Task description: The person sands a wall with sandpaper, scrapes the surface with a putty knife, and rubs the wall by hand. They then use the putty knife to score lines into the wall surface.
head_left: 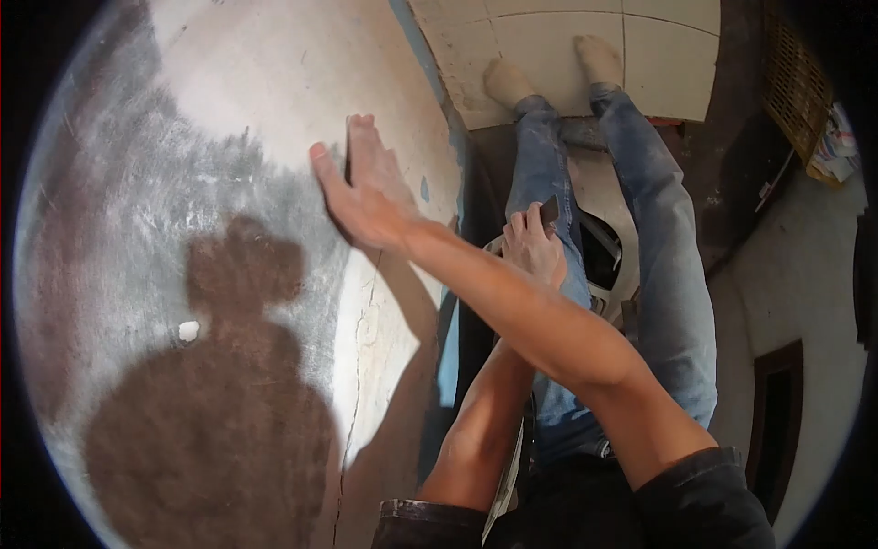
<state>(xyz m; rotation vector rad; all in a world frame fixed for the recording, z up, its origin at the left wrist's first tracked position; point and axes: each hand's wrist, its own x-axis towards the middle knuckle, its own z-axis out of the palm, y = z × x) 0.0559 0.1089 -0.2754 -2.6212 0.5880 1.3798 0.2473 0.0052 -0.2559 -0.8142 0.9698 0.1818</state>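
My right hand (366, 188) reaches across to the left and lies against the patchy wall (274, 73), with the thumb stretched apart from the fingers. Grey smeared areas and bare white ones cover this surface, and a crack runs down the white part. My left hand (535, 242) is closed near the left leg of the jeans (668, 265), beneath my crossing right forearm. From its fingers sticks a small dark flat piece (550, 211); its exact kind cannot be told.
Two feet (599, 62) rest on a cream tiled ledge (549, 27). A pale curved object (626, 229) with a dark opening sits between the legs. At the upper right stands a brown lattice crate (796, 87). Shadows fall across the lower wall.
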